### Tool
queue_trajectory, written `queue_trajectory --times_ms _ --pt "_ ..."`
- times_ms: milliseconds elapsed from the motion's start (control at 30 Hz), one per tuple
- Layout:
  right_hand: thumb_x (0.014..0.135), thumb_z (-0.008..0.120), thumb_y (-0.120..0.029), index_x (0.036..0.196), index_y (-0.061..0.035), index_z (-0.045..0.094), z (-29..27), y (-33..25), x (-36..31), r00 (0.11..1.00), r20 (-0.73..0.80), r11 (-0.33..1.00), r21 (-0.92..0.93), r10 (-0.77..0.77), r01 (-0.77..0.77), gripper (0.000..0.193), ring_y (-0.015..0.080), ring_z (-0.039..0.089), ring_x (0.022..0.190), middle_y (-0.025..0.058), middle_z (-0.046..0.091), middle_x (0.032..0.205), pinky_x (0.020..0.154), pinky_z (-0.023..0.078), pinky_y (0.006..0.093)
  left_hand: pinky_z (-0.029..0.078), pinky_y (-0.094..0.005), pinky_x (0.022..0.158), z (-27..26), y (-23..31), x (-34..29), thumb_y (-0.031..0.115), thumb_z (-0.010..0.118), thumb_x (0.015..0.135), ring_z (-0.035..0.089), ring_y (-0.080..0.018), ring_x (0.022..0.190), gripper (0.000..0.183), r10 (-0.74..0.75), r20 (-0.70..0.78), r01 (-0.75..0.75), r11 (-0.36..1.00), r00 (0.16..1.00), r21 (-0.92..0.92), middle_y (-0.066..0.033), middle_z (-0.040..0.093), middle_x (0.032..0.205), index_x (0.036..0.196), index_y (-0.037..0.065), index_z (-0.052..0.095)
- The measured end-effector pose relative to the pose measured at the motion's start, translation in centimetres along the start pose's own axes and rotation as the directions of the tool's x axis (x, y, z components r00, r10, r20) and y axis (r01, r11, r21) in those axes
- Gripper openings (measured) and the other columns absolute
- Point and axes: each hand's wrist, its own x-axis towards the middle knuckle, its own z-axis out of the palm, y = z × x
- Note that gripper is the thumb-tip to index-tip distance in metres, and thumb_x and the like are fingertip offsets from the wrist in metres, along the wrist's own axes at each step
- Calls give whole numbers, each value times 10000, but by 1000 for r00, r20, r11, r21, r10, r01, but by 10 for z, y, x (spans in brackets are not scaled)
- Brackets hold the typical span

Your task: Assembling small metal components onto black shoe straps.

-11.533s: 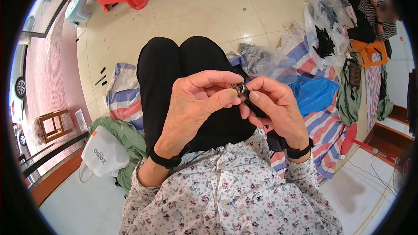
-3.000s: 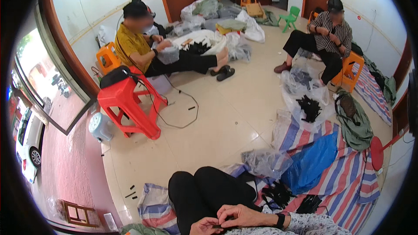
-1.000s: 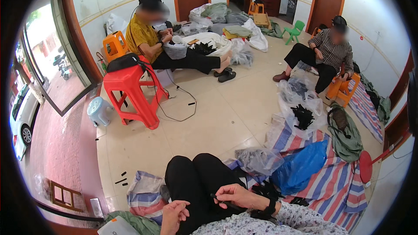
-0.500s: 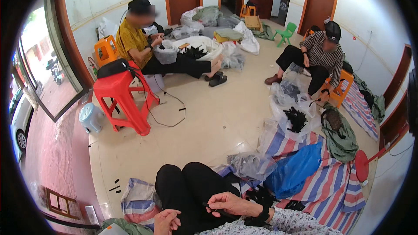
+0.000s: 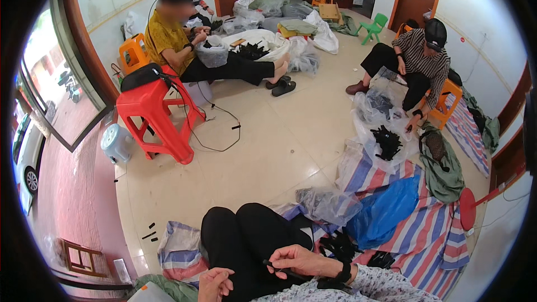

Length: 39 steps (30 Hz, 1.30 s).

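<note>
My right hand is over my lap, thumb and fingers pinching a small black stick-like piece; its exact kind is too small to make out. Beside it, at the lower edge, my left hand has its fingers curled together, and whatever they may hold is hidden. Beyond my right forearm lies a loose pile of black strip-like pieces, with another black bunch near it on the striped sheet. Both hands stay apart, close to my black trousers.
A blue plastic bag and a clear bag lie ahead on the right. A red stool stands at left, its cable trailing on the floor. Seated co-workers handle black pieces; one reaches toward a pile. A few black pieces lie on the tiles.
The whole view has shifted slightly. The co-worker at right has moved a hand beside the black pile. Another person shows behind the one in yellow. My hands keep nearly the same pose.
</note>
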Motion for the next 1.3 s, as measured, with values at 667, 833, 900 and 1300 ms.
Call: queue_trajectory --times_ms 667,833,900,1300 --pt "950 584 -153 1008 35 603 1 -7 2 999 15 999 34 38 -39 198 121 573 693 88 635 945 675 458 232 293 -169 390 13 32 0 212 526 949 426 -29 428 231 -81 -48 85 992 996 89 6 563 587 936 35 675" --pt "947 587 -151 1006 32 604 1 -12 3 999 18 996 81 46 -47 193 125 580 694 96 639 948 669 463 237 280 -177 377 3 19 12 230 527 945 406 -31 419 239 -84 -19 85 993 996 83 12 546 577 942 39 671" --pt "946 589 -150 1005 30 603 0 -10 2 999 -1 996 74 41 -41 190 128 579 693 99 639 947 672 462 236 279 -174 394 7 26 10 210 523 947 413 -29 435 233 -92 -5 92 993 996 76 11 549 581 952 33 673" --pt "946 585 -142 980 26 601 7 -5 1 999 -33 999 -37 -17 16 173 131 566 689 114 629 930 674 454 237 307 -169 439 -1 3 2 181 529 951 445 -34 474 217 4 17 -4 1000 1000 -3 6 575 624 981 22 673"
